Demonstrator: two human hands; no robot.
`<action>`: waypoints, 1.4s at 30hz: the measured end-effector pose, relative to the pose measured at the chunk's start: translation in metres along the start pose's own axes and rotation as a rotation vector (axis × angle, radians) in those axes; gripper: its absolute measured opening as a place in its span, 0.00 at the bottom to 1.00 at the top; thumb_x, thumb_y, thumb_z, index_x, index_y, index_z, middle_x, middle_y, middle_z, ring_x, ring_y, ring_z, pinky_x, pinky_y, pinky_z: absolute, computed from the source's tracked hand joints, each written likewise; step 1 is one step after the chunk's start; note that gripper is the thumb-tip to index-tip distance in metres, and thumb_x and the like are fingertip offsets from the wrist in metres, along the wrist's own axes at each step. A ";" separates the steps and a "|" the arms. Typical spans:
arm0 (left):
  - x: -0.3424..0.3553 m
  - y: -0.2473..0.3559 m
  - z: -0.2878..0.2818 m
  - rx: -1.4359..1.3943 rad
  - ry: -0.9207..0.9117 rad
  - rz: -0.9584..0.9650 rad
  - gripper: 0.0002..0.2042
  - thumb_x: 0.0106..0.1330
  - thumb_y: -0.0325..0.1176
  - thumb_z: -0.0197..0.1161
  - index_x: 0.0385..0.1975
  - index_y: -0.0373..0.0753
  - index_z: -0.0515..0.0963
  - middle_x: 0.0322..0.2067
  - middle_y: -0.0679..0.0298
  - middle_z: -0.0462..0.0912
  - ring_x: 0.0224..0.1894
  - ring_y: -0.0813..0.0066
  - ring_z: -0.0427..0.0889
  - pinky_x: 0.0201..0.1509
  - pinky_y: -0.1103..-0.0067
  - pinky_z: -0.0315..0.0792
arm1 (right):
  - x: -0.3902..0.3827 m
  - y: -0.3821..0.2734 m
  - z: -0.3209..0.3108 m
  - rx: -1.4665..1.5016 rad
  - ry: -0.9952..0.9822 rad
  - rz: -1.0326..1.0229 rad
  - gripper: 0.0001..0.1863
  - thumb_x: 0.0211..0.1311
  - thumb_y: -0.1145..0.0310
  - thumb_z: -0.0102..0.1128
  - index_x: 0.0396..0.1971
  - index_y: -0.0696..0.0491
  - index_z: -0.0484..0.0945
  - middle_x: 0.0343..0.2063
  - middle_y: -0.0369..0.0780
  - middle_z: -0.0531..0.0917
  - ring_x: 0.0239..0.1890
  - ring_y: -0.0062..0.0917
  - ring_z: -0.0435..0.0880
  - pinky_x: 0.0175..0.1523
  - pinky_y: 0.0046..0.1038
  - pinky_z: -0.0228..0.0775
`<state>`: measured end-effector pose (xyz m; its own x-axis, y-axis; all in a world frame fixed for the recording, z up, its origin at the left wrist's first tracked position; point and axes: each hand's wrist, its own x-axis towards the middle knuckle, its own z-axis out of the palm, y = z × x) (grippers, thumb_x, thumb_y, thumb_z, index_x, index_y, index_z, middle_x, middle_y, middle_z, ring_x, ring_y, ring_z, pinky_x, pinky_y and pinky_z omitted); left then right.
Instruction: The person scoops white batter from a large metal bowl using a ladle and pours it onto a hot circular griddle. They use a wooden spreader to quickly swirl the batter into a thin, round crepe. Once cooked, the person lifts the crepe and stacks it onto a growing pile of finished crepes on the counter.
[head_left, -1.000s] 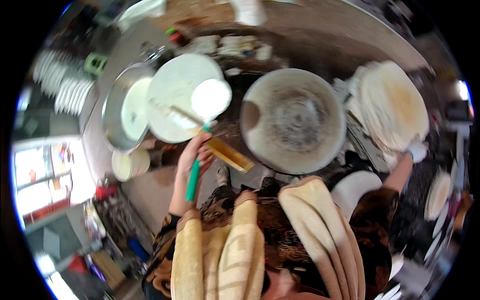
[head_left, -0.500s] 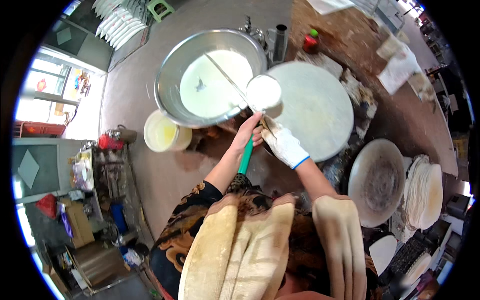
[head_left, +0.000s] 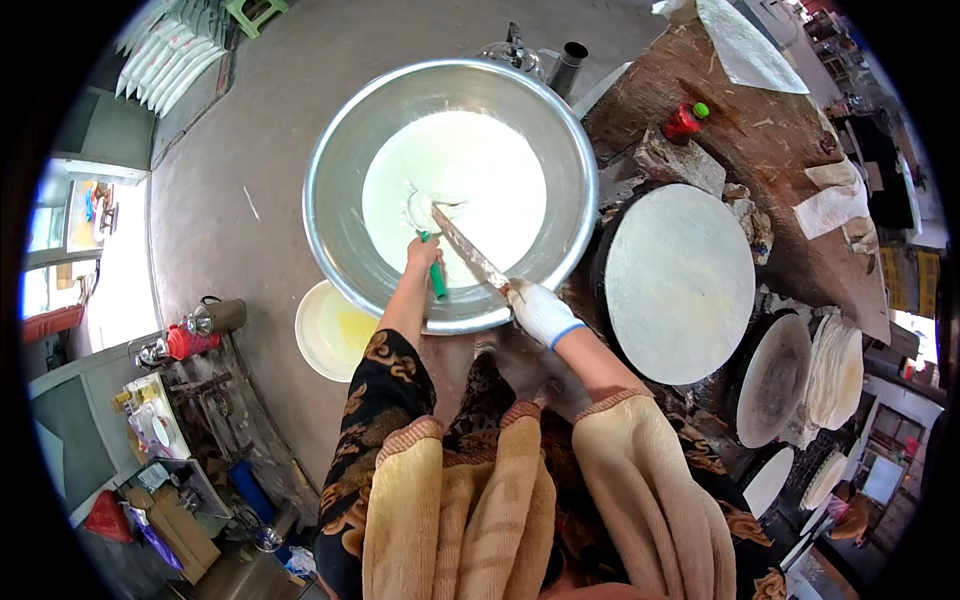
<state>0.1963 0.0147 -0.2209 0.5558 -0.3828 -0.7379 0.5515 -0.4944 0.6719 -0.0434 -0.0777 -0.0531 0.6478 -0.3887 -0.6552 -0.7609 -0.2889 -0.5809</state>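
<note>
Below me a wide steel basin holds smooth white batter. My bare left hand is closed around the green handle of a ladle; the ladle's batter-coated bowl dips into the batter near the middle. On my right hand is a white knit glove with a blue cuff. It grips one end of a long flat batter-smeared stick above the basin's near right rim. The stick's far tip reaches over the batter beside the ladle bowl. To the right sits a round pale griddle.
A pale bucket with yellowish liquid stands at the basin's near left. Beyond the griddle are a brown board and a red green-capped bottle. Another round pan and a stack of thin round sheets stand at right.
My left hand has carried the ladle from the griddle side left into the basin. The gloved hand has shifted toward the basin's near rim, with the stick still in it. The view has swung too.
</note>
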 end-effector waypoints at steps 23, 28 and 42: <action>-0.076 0.141 0.007 -0.080 -0.291 0.193 0.05 0.68 0.32 0.54 0.31 0.45 0.66 0.14 0.74 0.65 0.11 0.84 0.64 0.12 0.84 0.60 | -0.023 -0.004 -0.008 0.365 0.240 -0.052 0.23 0.70 0.59 0.43 0.56 0.58 0.72 0.42 0.60 0.79 0.50 0.54 0.76 0.54 0.43 0.69; -0.199 0.280 -0.010 -0.011 -0.322 0.524 0.06 0.69 0.32 0.54 0.31 0.45 0.64 0.14 0.74 0.64 0.10 0.84 0.63 0.11 0.84 0.59 | -0.084 -0.073 -0.073 0.449 0.388 -0.473 0.24 0.70 0.55 0.44 0.51 0.60 0.74 0.35 0.54 0.82 0.39 0.41 0.83 0.44 0.36 0.72; -0.339 0.459 -0.093 0.194 -0.089 1.112 0.05 0.68 0.33 0.56 0.34 0.43 0.68 0.14 0.74 0.66 0.10 0.83 0.64 0.09 0.83 0.61 | -0.214 -0.193 -0.239 0.804 0.159 -0.780 0.17 0.69 0.56 0.53 0.42 0.56 0.74 0.20 0.36 0.76 0.12 0.13 0.69 0.13 0.17 0.58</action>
<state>0.3189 -0.0103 0.3437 0.6271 -0.7356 0.2560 -0.3315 0.0454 0.9424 -0.0436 -0.1476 0.3148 0.8799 -0.4716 0.0571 0.1298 0.1229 -0.9839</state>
